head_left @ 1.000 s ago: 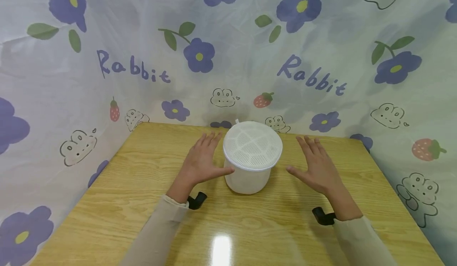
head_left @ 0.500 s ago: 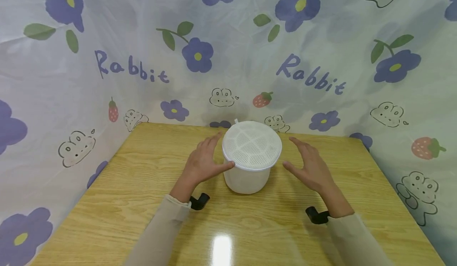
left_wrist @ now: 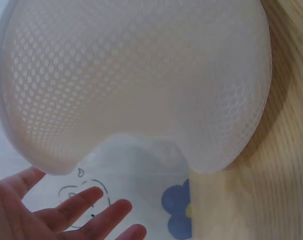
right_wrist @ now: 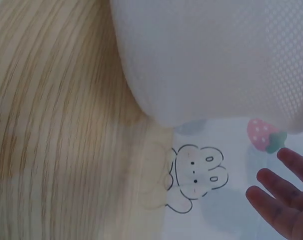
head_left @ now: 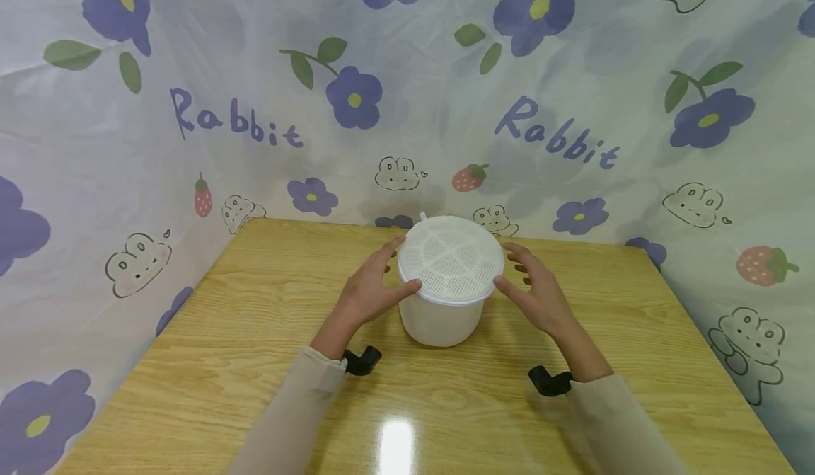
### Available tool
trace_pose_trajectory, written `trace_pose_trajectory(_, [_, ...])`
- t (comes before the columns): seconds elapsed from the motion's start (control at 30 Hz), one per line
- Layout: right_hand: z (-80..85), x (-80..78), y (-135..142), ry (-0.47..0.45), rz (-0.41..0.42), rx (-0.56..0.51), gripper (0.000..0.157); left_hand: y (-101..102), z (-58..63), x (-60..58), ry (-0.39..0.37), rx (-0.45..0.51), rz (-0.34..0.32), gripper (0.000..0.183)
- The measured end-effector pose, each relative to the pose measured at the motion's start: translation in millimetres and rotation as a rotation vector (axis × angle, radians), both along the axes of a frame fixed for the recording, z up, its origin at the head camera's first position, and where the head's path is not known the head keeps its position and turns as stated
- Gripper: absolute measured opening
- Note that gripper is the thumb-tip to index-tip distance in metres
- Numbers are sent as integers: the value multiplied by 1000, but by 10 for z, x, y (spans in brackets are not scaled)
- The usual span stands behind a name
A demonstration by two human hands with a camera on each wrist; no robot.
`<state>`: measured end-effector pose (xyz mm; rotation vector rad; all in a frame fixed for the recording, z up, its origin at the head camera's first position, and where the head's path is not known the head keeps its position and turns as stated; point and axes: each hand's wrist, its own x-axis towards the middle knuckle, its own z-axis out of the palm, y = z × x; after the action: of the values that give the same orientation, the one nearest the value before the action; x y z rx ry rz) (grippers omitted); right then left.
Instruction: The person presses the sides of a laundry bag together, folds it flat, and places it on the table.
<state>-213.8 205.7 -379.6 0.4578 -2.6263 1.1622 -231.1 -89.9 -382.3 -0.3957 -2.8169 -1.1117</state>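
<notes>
A white mesh laundry bag (head_left: 451,262), round and drum-shaped, stands upright on the table with a small tab at its back rim. On its left side my left hand (head_left: 371,287) has its thumb over the front rim and fingertips near the far rim. Opposite it, my right hand (head_left: 538,294) has its thumb right at the rim. Spread fingers (left_wrist: 81,202) lie close to the mesh bag (left_wrist: 141,75) in the left wrist view. The right wrist view shows loosely bent fingers (right_wrist: 281,195) beside the bag wall (right_wrist: 191,60).
The wooden table (head_left: 267,390) runs back to a patterned curtain (head_left: 407,57), which also hangs along both sides. A black device (head_left: 363,362) sits at the left wrist, and another black device (head_left: 549,381) at the right wrist.
Both hands have moved inward toward the bag, the right hand farther, coming left until its thumb is at the rim. Their fingers have bent slightly. The bag has stayed in place.
</notes>
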Motion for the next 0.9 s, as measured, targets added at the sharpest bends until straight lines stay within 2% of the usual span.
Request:
trace_pose_trajectory(0.6, [1, -33, -185, -110, 21, -143, 55, 106, -5, -42, -123, 270, -111, 84])
trace_pose_trajectory(0.9, [81, 9, -245, -159, 38, -199, 55, 173, -6, -45, -135, 330, -111, 88])
